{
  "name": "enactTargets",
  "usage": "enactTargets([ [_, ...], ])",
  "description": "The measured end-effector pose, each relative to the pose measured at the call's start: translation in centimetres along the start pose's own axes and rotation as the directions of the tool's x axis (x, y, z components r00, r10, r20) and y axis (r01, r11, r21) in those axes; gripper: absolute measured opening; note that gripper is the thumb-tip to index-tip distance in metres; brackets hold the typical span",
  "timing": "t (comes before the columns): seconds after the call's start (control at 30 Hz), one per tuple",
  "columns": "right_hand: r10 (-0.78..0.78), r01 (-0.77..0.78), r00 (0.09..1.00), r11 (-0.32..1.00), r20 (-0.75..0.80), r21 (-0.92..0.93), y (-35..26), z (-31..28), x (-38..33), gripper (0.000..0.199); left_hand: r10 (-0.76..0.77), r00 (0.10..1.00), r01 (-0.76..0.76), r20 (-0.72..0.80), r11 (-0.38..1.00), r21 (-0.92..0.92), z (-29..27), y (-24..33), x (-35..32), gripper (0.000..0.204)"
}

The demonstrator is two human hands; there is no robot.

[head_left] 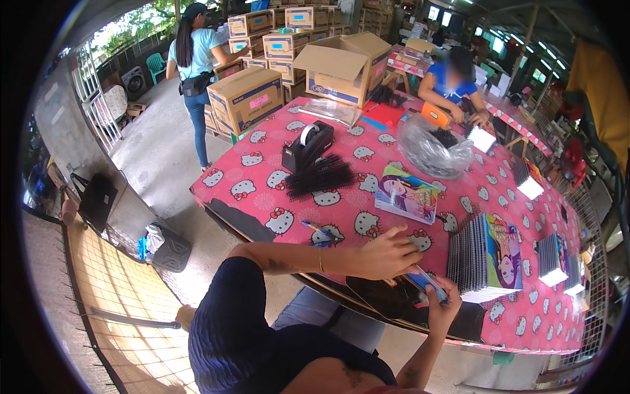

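My right hand is closed on a thin blue-covered notebook, seen almost edge-on at the near table edge. My left hand reaches across to its upper end, fingers stretched and apart; whatever lies under its palm is hidden. Just right of my hands rises a tall stack of spiral notebooks with colourful illustrated covers. Beyond my left hand lies another colourful notebook. A blue pen rests left of it. Farther back are a pile of black spiral coils and a black tape dispenser.
The table wears a pink patterned cover. A clear plastic bag with black coils sits midway. Smaller notebook stacks line the right. Across the table a person in blue handles notebooks. Another person stands by cardboard boxes.
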State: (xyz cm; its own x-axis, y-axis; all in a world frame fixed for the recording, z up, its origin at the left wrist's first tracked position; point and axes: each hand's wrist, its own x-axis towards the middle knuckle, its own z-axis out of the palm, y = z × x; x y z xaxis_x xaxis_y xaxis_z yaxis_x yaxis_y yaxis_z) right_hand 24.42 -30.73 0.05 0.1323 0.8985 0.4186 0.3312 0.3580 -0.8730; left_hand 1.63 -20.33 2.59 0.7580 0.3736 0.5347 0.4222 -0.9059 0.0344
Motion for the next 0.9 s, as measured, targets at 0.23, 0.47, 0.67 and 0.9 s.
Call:
enactTargets([
  [0.23, -0.016, 0.015, 0.999, 1.0, -0.037, -0.023, -0.3, 0.9, 0.6, 0.013, 0.019, 1.0, -0.019, -0.001, 0.998, 0.061, -1.0, -0.7, -0.1, 0.056],
  [0.47, -0.016, 0.015, 1.0, 0.996, -0.012, -0.089, -0.4, 0.7, 0.7, 0.015, -0.12, 0.992, 0.12, -0.032, 0.993, -0.016, -3.6, 1.5, -1.1, 0.063],
  [0.67, 0.045, -0.043, 0.998, 0.998, 0.043, -0.054, -1.6, 1.0, 0.9, 0.017, -0.129, 0.872, 0.255, 0.473, 0.943, -0.214, -6.7, -0.7, 1.4, 0.055],
  [0.9, -0.061, 0.075, 0.993, 0.987, 0.101, -0.141, -3.2, 0.9, 1.6, 0.023, -0.096, 0.793, 0.214, 0.602, 0.969, -0.126, -6.4, -1.6, 2.0, 0.056],
])
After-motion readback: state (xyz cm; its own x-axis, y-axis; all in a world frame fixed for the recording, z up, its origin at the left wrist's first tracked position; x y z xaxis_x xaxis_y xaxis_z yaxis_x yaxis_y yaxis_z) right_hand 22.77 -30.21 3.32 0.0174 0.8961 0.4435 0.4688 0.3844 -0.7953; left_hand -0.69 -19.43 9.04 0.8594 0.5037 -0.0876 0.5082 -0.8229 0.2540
